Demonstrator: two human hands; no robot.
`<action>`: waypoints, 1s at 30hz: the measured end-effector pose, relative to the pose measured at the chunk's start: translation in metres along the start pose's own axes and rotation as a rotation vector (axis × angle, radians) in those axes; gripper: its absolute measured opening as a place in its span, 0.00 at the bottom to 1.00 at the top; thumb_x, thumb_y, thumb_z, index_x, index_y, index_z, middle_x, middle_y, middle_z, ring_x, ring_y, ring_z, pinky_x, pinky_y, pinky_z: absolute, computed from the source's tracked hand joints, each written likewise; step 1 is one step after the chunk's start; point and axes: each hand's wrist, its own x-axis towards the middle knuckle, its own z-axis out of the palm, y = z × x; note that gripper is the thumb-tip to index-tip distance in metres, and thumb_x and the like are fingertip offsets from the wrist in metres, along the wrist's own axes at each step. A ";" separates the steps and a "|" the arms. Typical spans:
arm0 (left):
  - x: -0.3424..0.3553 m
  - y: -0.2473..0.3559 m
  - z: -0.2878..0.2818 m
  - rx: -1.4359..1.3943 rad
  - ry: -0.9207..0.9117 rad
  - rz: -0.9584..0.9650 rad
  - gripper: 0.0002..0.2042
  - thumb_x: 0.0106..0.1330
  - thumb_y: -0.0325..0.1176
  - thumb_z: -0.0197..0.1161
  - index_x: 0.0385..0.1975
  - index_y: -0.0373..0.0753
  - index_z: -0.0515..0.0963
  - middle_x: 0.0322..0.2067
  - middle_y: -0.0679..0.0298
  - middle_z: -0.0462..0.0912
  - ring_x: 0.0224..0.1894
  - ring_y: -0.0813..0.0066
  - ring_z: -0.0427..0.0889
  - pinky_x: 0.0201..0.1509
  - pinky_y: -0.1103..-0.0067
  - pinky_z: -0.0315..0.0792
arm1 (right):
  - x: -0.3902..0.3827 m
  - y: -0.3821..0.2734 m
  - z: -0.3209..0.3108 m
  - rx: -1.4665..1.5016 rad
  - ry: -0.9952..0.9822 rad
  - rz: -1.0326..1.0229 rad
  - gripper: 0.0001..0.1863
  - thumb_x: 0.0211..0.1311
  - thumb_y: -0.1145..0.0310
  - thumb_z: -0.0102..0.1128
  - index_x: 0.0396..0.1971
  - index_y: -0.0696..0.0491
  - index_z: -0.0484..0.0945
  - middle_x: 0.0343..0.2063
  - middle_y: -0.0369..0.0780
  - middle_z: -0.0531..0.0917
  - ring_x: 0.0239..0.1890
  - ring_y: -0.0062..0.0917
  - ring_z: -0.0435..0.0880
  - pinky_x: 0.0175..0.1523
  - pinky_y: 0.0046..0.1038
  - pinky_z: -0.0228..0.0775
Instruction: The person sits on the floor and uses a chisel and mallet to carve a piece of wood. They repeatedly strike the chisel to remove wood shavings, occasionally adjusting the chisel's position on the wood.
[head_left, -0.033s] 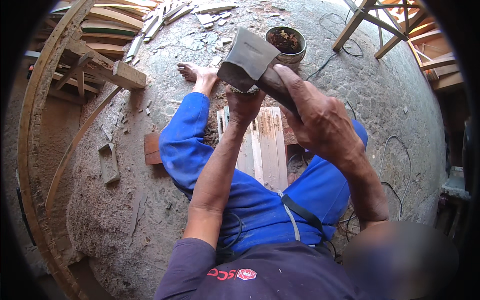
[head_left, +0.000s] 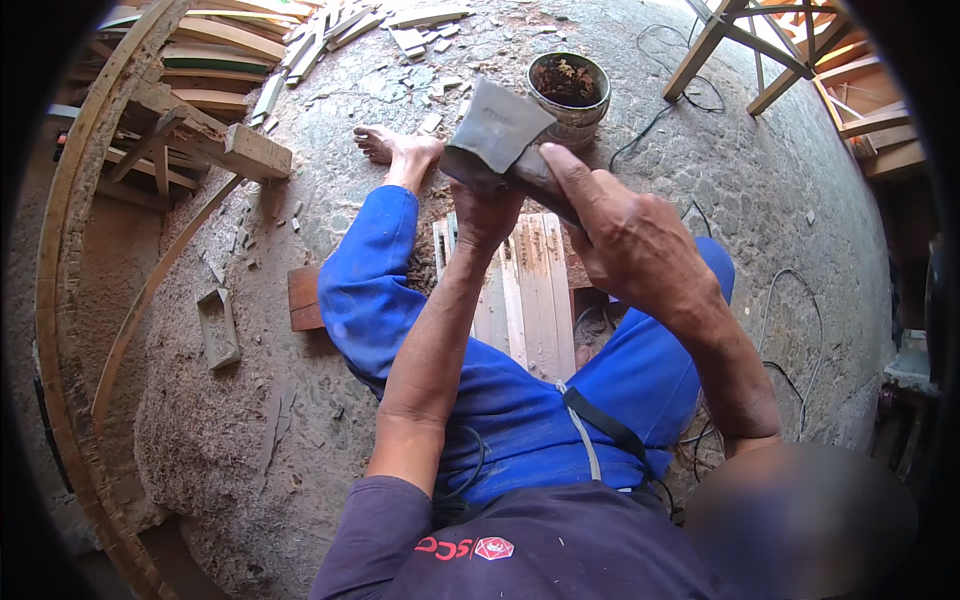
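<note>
In my right hand (head_left: 640, 235) I grip the dark wooden handle of an axe (head_left: 505, 120), close to its head, with the index finger stretched along the handle. The broad grey steel head tilts up and to the left. Right below the head is my left hand (head_left: 487, 215), raised and closed. The axe head covers its fingers, and what they hold is hidden. Beneath my hands, pale wooden boards (head_left: 535, 290) lie between my legs, with brown stains at their far end.
A round bucket (head_left: 570, 130) with brown bits inside stands just beyond the axe. Timber and offcuts (head_left: 330, 40) lie at the far left, near a curved wooden frame (head_left: 65, 250). A small box-shaped wooden frame (head_left: 217, 328) is on the left. Cables (head_left: 800, 320) run along the floor at right.
The axe head and my right hand have shifted slightly toward me. The rough edge seen above my left hand is now covered by the axe head.
</note>
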 end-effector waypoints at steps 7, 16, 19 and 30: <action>0.013 -0.015 0.009 -0.091 -0.039 -0.074 0.08 0.65 0.32 0.68 0.40 0.36 0.81 0.35 0.63 0.85 0.39 0.70 0.84 0.44 0.71 0.77 | 0.007 0.016 0.013 0.070 0.072 -0.068 0.35 0.61 0.73 0.64 0.69 0.53 0.64 0.38 0.53 0.84 0.38 0.50 0.87 0.41 0.46 0.81; 0.013 -0.010 0.013 0.040 0.008 -0.115 0.10 0.58 0.33 0.74 0.30 0.34 0.81 0.26 0.63 0.85 0.34 0.71 0.84 0.42 0.72 0.76 | 0.033 -0.030 -0.087 0.236 0.599 -0.086 0.28 0.63 0.78 0.62 0.63 0.54 0.66 0.35 0.43 0.81 0.37 0.34 0.84 0.41 0.31 0.79; 0.009 -0.008 0.015 -0.136 0.002 -0.222 0.11 0.58 0.32 0.75 0.35 0.34 0.81 0.31 0.63 0.86 0.36 0.75 0.84 0.41 0.73 0.77 | 0.032 0.004 -0.040 0.047 0.489 -0.189 0.35 0.63 0.77 0.62 0.69 0.49 0.59 0.30 0.51 0.85 0.30 0.44 0.88 0.34 0.40 0.84; 0.032 -0.042 0.020 -0.152 -0.101 -0.330 0.07 0.61 0.32 0.71 0.32 0.35 0.82 0.31 0.63 0.87 0.35 0.75 0.84 0.39 0.74 0.75 | 0.013 -0.002 -0.039 0.235 0.193 -0.051 0.35 0.60 0.76 0.64 0.69 0.50 0.65 0.40 0.54 0.85 0.41 0.50 0.88 0.45 0.45 0.80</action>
